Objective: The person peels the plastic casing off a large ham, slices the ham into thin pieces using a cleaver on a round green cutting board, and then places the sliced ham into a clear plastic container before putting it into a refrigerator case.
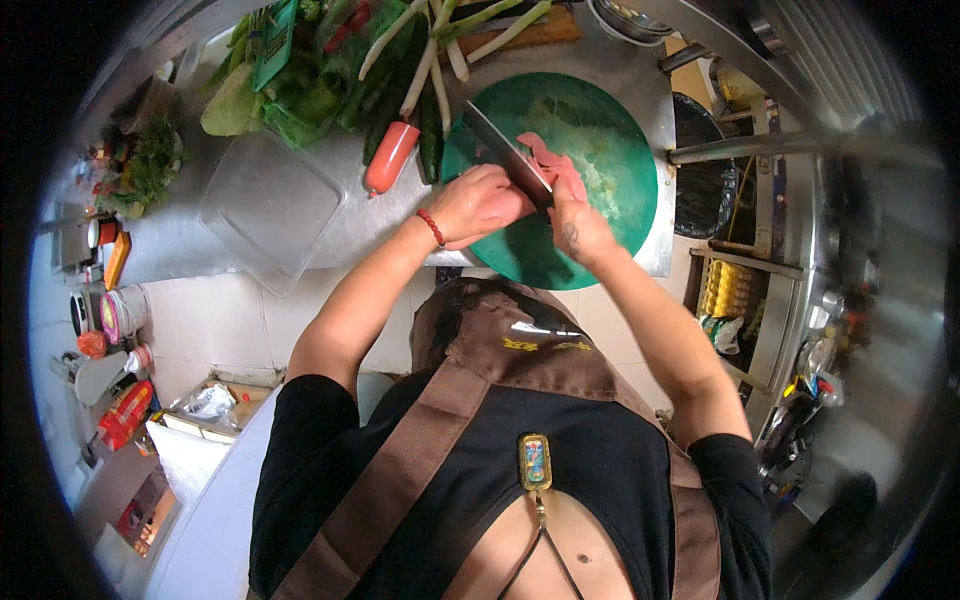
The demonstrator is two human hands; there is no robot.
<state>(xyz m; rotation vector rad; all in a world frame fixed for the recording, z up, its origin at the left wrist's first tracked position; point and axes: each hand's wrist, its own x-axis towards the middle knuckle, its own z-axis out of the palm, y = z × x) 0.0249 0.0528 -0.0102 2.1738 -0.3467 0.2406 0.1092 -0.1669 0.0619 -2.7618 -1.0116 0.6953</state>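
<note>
On the round green cutting board [600, 247], my left hand [469, 206] presses on a piece of pink luncheon sausage [510, 206], its fingers curled over the top. A cleaver [506, 146] is gripped in my right hand [577, 225], its blade standing beside the cut end of the sausage. Thin pink slices [555, 165] lie overlapped on the right side of the blade. To the left of the board, a sausage piece in a red casing [392, 157] rests on the steel table. My fingers hide part of the cleaver handle.
A clear plastic lid [274, 206] lies on the steel table [172, 240], overhanging its front edge. Leafy greens [300, 105], scallions [424, 71] and cucumbers [430, 142] are heaped at the back. A bin with a black liner [701, 187] stands right of the table. Metal bowls [630, 19] sit at the back right.
</note>
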